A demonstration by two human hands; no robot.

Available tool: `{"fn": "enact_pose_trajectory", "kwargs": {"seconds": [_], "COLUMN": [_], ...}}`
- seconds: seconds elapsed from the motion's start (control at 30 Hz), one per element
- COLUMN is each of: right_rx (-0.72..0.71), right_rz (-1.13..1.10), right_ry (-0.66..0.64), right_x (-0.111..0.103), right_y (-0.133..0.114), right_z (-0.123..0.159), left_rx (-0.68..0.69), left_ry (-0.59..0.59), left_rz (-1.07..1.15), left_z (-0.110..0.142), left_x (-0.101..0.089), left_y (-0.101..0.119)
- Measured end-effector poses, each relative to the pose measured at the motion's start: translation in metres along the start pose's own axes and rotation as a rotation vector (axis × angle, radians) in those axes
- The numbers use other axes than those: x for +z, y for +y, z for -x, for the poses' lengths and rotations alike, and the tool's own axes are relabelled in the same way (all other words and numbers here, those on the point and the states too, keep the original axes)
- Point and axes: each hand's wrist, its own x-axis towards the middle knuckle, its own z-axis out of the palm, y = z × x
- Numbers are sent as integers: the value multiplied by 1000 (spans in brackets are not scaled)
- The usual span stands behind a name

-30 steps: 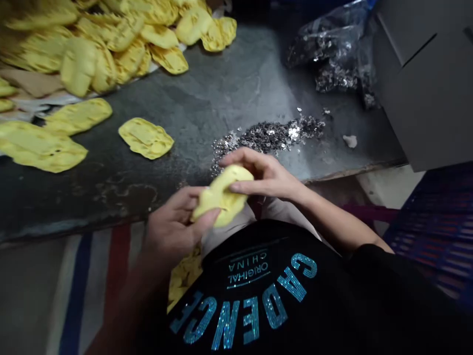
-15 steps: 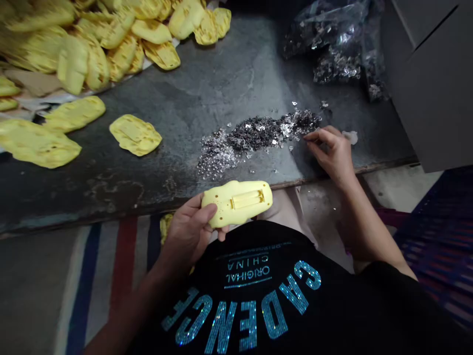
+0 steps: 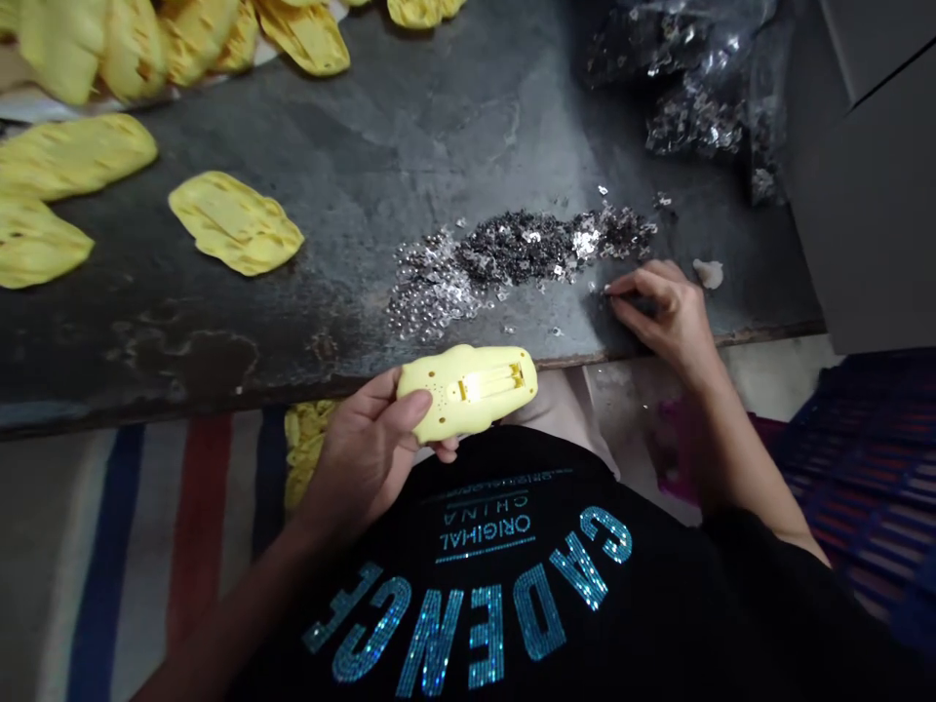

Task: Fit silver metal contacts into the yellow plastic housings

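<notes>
Left hand [image 3: 380, 434] grip holds the yellow casing [image 3: 472, 390] by one end, mid-frame, just off the table's front edge — a slack thumb could let it drop toward the lap. Right hand [image 3: 669, 317] grip is narrow, right of centre; too small to tell if it's closed on a metal piece. Tiny parts could slip from the fingertips or scatter over the edge if the heap [image 3: 523, 249] gets brushed. Table [image 3: 439, 136] is dark, scuffed; more yellow casings [image 3: 136, 54] upper left, plastic bag [image 3: 702, 112] upper right. Blue crate [image 3: 870, 478] lower right, striped cloth [image 3: 197, 526] lower left.
</notes>
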Motion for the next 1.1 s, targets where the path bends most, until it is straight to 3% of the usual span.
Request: {"fn": "enact_pose_trajectory", "kwargs": {"seconds": [0.1,0.23,0.63,0.93,1.1], "right_rx": [-20,21,106,-135,-233], "right_rz": [0,-37,-13,-253,-175], "right_ry": [-59,-33,63,32,49], "right_x": [-5,-3,11,-5,1], "right_y": [-7,-8,-12,-103,-122], "right_z": [22,33,20,38,41], "left_rx": [-20,-47,-26,13,43], "left_ry": [-17,-21,-5,-93,-77], "left_rz": [-28,-53,-27,28,23], "left_z": [-1,-2,3,10,21], "left_x": [5,13,17,19,17], "left_y": [0,-2,-4,-4,-3]}}
